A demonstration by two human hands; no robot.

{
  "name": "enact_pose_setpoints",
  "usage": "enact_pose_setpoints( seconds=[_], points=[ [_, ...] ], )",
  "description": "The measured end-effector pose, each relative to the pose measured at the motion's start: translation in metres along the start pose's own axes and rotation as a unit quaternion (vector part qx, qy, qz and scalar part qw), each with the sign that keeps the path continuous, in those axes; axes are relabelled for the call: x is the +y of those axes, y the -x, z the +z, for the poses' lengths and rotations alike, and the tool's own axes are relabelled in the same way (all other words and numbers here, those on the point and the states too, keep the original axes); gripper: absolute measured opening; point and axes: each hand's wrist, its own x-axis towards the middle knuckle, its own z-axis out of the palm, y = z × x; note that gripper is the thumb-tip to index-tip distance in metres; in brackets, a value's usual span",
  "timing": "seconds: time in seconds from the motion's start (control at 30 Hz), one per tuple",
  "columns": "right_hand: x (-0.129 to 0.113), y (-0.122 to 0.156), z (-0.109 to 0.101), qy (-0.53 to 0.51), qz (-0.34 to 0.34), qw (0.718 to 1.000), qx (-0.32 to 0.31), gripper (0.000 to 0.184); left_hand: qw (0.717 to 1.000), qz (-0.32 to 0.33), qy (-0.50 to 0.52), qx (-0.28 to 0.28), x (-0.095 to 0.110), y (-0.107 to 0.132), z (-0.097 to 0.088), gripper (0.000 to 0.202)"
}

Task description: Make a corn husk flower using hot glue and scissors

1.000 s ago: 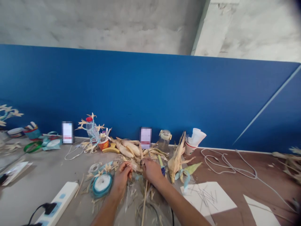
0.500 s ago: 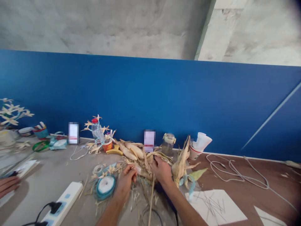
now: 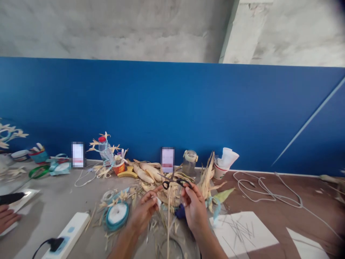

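In the middle of the head view, my right hand grips one black handle loop of a pair of scissors. The blades are spread and point away over a heap of dried corn husks. My left hand is closed on a small whitish piece, whose exact kind is too blurred to tell. Its fingertips are close to the scissors' other loop; whether they touch it I cannot tell. A dark blue tool lies partly hidden beside my right hand. Left of my left hand is a spool of blue ribbon.
A white power strip lies front left. Another person's hand is at the left edge. At the back stand a bottle with husk flowers, a clear jar and a paper cup. Thin sticks lie on white paper at right.
My right hand has lifted the scissors from the husk heap and drawn them back towards me, blades spread. My left hand stays closed on the whitish piece. The view has shifted slightly right.
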Motion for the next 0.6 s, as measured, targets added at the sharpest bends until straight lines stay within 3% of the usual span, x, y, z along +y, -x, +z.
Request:
enact_pose_setpoints(
  seconds=[0.13, 0.3, 0.47, 0.53, 0.6],
  points=[
    [0.001, -0.002, -0.004, -0.052, 0.038, 0.998, 0.005, 0.018, 0.997, 0.052, -0.044, 0.031, 0.004, 0.003, 0.002, 0.025],
    [0.009, -0.003, -0.004, -0.074, 0.140, 0.987, -0.026, 0.019, 0.995, 0.024, -0.080, -0.046, 0.008, 0.008, 0.002, 0.028],
    [0.034, 0.008, 0.002, -0.034, 0.195, 0.976, -0.092, 0.021, 0.998, 0.033, -0.041, -0.026, 0.000, 0.006, -0.001, 0.029],
    [0.041, 0.010, 0.002, 0.039, 0.161, 0.983, -0.075, 0.023, 0.999, 0.037, -0.021, -0.009, -0.001, 0.004, -0.003, 0.027],
    [0.041, 0.011, -0.002, 0.156, 0.043, 0.987, -0.013, 0.026, 0.999, 0.042, -0.003, 0.012, 0.000, 0.002, -0.004, 0.025]
  ],
)
